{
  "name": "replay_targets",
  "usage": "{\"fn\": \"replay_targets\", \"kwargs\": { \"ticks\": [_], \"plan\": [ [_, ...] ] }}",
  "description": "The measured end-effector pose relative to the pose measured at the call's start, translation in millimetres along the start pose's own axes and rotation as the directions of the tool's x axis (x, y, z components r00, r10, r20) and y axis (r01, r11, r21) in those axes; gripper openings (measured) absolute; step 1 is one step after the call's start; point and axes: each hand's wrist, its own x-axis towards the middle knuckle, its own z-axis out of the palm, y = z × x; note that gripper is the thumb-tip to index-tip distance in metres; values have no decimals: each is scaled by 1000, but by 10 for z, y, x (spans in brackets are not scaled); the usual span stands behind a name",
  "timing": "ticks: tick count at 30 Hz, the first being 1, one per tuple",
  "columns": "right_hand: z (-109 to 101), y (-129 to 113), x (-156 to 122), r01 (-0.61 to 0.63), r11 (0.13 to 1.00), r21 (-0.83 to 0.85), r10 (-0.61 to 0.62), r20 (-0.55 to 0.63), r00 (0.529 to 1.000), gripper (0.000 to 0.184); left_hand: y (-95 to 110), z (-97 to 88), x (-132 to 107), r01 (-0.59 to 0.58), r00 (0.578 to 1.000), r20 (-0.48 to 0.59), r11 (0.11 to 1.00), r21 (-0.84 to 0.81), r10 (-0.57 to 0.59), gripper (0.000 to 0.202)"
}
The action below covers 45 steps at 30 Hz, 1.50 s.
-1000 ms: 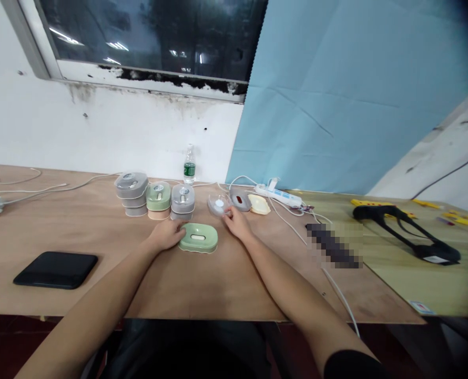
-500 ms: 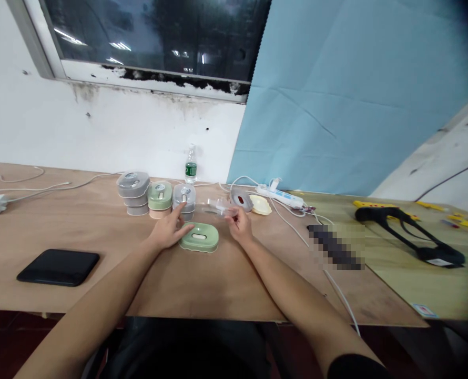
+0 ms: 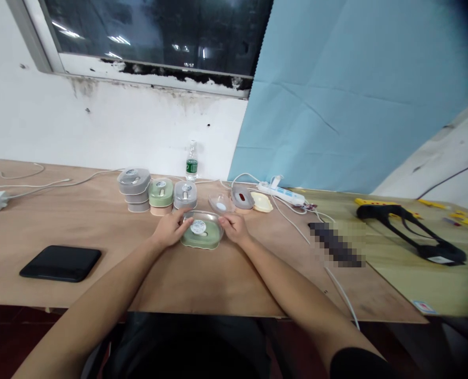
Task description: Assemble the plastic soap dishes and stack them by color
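Note:
A clear plastic lid (image 3: 207, 216) with a round white label is over the green soap-dish-like box (image 3: 202, 243) in front of me. The lid looks tilted, its far edge raised above the box. At its left side my left hand (image 3: 171, 229) grips the edge between thumb and fingers. My right hand (image 3: 235, 227) pinches the right edge. Just behind lie another clear lid (image 3: 219, 203), a grey box (image 3: 242, 197) without a lid and a cream tray (image 3: 261, 202).
Stacked lidded boxes, grey (image 3: 134, 181), green (image 3: 161, 192) and grey (image 3: 185, 195), stand at the back left. Behind them is a water bottle (image 3: 192, 162). A black flat case (image 3: 60, 263) lies left; a power strip (image 3: 281, 193) with white cables lies right.
My right hand has brought a clear lid over the green box. My left hand, earlier at the box's left edge with its index finger stretched out, now grips that lid too.

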Motion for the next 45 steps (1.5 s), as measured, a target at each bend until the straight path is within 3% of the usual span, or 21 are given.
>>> {"fn": "replay_targets", "kwargs": {
  "ticks": [5,10,17,23,30,37,41,45],
  "plan": [
    [40,16,48,-114,992,-50,120,123,985,53,-40,27,44,126,989,72,992,0,-126,55],
    [53,80,93,-202,979,-13,198,279,940,55,-100,62,60,250,938,268,965,-82,-220,73],
    [30,131,86,-160,987,-17,159,267,951,53,-64,10,66,94,960,270,992,-78,-70,61],
    [35,143,92,-153,988,-5,148,287,946,51,-87,38,89,168,952,254,985,25,-169,61],
    [43,140,91,-154,988,-19,153,280,948,52,-99,37,86,207,955,215,978,15,-205,57],
    [34,164,84,-143,990,-8,139,294,946,50,-146,-14,92,103,949,302,994,-28,-89,56],
    [42,175,89,-146,989,-4,141,282,949,51,-148,-10,82,94,960,260,995,39,-101,59],
    [51,182,100,-167,986,14,159,250,955,51,-161,-26,72,-24,961,278,996,84,0,64]
  ]
}}
